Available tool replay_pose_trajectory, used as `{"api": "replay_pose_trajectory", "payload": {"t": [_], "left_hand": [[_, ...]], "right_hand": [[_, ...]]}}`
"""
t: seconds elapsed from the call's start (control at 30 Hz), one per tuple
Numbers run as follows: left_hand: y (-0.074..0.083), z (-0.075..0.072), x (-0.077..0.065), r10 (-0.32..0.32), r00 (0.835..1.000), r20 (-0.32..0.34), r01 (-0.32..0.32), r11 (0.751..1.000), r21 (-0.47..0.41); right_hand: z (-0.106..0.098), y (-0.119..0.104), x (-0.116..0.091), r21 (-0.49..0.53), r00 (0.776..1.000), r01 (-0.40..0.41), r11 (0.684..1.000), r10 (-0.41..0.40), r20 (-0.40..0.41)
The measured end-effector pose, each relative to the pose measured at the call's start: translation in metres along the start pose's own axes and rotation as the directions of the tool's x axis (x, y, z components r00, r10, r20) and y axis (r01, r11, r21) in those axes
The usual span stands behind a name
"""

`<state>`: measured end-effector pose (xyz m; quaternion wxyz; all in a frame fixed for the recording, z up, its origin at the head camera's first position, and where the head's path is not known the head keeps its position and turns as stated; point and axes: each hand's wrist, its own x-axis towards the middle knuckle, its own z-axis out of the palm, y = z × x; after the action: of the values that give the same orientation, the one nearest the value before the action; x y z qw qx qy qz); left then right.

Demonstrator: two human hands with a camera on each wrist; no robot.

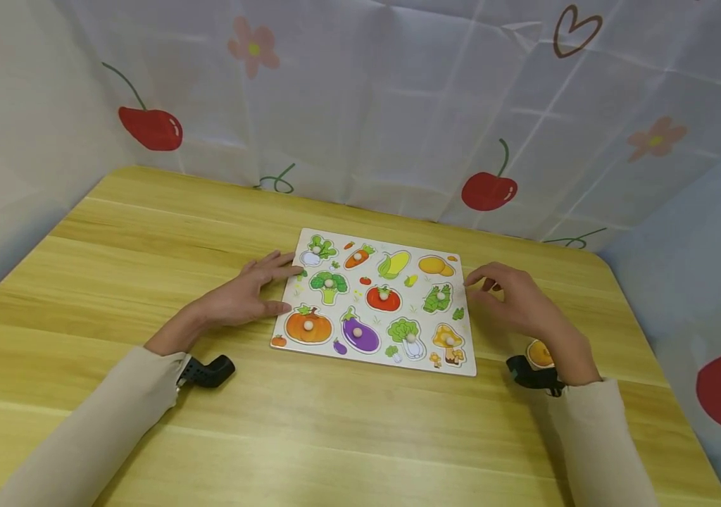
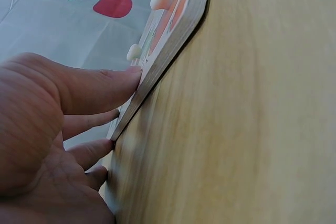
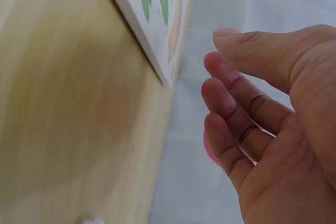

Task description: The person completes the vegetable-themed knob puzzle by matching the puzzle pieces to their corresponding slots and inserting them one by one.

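Note:
A white wooden vegetable puzzle board [image 1: 420, 310] lies on the table between the hands. Most of its pictures carry small round knobs, such as those on the pumpkin [image 1: 319, 334] and eggplant [image 1: 367, 341]; no knob shows on the corn [image 1: 396, 263] or the potato picture [image 1: 431, 265]. My left hand [image 1: 240, 292] touches the board's left edge, thumb and fingers extended, as the left wrist view also shows. Beside the right edge hovers my right hand [image 1: 512, 299], fingers loosely bent and nothing in them. A loose yellow-brown puzzle piece [image 1: 539, 354] lies partly hidden near the right wrist.
The wooden table [image 1: 360, 436] reaches back to a wall covering [image 1: 360, 127] printed with cherries and flowers. Black wrist cameras, one on the left wrist [image 1: 208, 372] and one on the right [image 1: 528, 372], hang low over the tabletop.

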<state>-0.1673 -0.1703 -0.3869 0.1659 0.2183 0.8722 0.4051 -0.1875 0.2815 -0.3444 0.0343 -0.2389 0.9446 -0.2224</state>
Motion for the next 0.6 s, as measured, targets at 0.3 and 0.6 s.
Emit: {"api": "replay_pose_trajectory", "payload": {"t": [0.3,0.6], "left_hand": [[0.001,-0.001,0.0,-0.007,1.0,0.005,0.007,1.0,-0.004],[0.0,-0.001,-0.002,-0.007,1.0,0.003,0.007,1.0,-0.018]], "right_hand": [[-0.013,0.023,-0.02,-0.071,0.991,0.049,0.996,-0.058,-0.123],[-0.024,0.051,-0.041,-0.088,0.989,0.024,0.996,-0.037,-0.143]]}}
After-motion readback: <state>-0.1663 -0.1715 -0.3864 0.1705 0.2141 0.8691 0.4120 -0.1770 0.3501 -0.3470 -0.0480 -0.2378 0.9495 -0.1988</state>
